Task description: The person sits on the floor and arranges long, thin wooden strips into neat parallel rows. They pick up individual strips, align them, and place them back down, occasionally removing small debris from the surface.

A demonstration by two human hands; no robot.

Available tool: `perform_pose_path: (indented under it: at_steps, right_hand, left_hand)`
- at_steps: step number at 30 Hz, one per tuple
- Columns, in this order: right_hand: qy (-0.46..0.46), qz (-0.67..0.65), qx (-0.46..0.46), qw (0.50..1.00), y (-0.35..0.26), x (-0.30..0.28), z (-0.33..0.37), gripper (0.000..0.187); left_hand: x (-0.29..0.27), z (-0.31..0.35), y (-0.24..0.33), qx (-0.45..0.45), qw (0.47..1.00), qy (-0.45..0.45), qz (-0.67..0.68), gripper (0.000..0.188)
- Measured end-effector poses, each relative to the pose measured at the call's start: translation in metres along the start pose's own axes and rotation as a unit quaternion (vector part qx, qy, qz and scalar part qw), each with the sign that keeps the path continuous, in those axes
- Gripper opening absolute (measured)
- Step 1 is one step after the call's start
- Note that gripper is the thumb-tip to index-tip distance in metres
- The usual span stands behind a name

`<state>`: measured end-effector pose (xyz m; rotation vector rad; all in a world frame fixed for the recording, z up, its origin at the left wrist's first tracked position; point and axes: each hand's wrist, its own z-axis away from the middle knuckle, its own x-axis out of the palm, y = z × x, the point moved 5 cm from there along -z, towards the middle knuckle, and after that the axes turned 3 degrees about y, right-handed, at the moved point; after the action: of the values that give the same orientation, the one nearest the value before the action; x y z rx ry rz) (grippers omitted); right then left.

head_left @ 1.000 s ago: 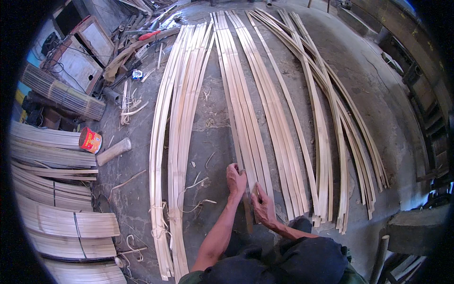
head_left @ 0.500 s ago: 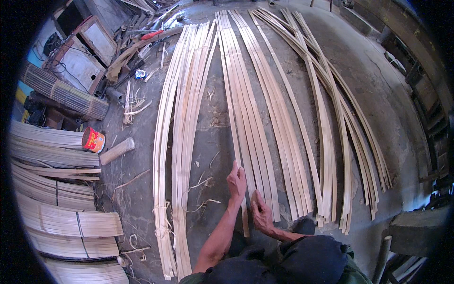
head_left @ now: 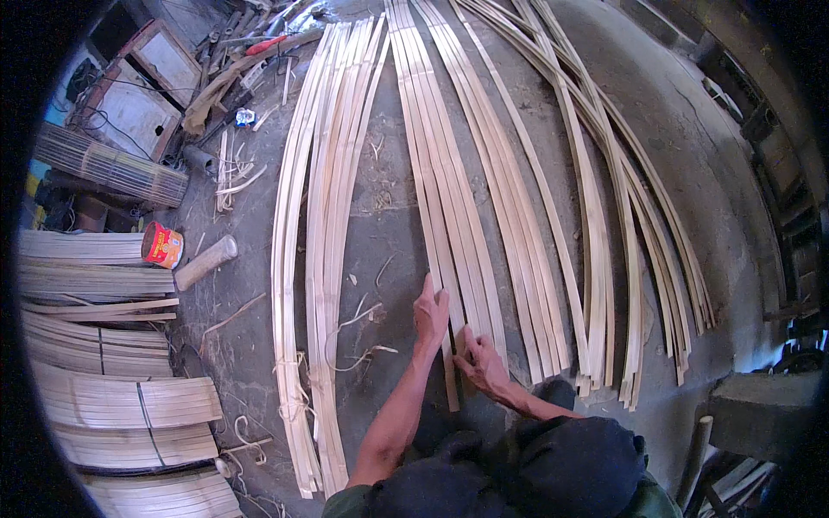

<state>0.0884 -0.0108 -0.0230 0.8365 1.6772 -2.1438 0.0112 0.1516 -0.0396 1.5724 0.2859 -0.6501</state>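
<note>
Long, flat, pale bamboo strips lie side by side on the floor, running away from me. At the near end of the middle bundle, my left hand is closed around the leftmost strip, whose end sticks out below the hand. Just to the right and nearer to me, my right hand has its fingers bent and pinched at the edge of the adjoining strips, though its fingertips are partly hidden. A narrow dark gap shows between the leftmost strip and the others.
Left of my arms lies another bundle, loosely tied near its end. More strips and a crossing pile are on the right. Tied stacks, a red tin and a wooden billet sit at left.
Both hands have moved slightly away from me along the strips. My right hand has turned, its fingers now bent over the strip edges. The view has shifted a little.
</note>
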Motion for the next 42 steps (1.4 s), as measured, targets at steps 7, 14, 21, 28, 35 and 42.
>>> perform_pose_path:
  at_steps: [7,14,21,28,35,42]
  right_hand:
    - [-0.03,0.048,-0.007,0.998,0.0,-0.008,-0.005,0.068]
    - [-0.07,0.1,0.032,0.992,-0.008,-0.012,-0.014,0.066]
    - [-0.063,0.146,-0.014,0.987,-0.003,-0.005,-0.012,0.064]
    - [-0.073,0.204,-0.029,0.976,-0.009,-0.006,-0.015,0.06]
    - [-0.065,0.182,-0.061,0.979,-0.015,-0.019,-0.014,0.052]
    - [-0.04,0.146,-0.03,0.988,-0.006,-0.026,-0.011,0.038]
  left_hand:
    - [0.004,-0.004,0.009,-0.001,1.0,-0.015,0.008,0.054]
    - [0.006,-0.01,0.015,-0.024,0.997,-0.046,-0.065,0.056]
    - [0.006,-0.011,0.003,0.028,0.999,0.0,-0.036,0.057]
    - [0.008,-0.012,0.0,0.02,0.995,-0.012,-0.094,0.057]
    - [0.006,-0.018,0.008,-0.038,0.988,-0.068,-0.13,0.057]
    - [0.004,-0.025,0.007,-0.024,0.99,-0.074,-0.119,0.058]
